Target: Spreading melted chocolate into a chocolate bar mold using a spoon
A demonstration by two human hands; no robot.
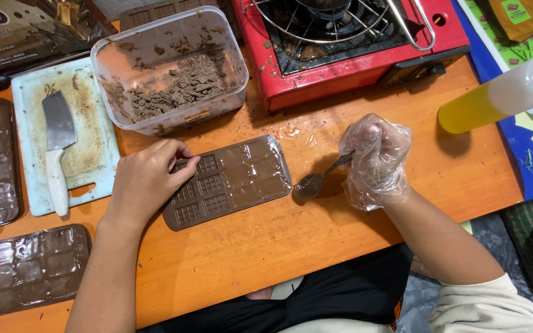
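Right hand, gloved, fist closing round spoon, bowl resting at mould's near edge, ready for spreading. Left hand, bare, fingers pressing chocolate mould, pinning it to surface. Tub of crumbled chocolate sitting just beyond your left hand.

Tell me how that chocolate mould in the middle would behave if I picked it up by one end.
The mould looks thin and flexible, so it would probably sag. Its right-hand cells look filled with glossy chocolate, likely wet, which could spill if tilted. The left hand rests on its left end; the gloved right hand holds a spoon.
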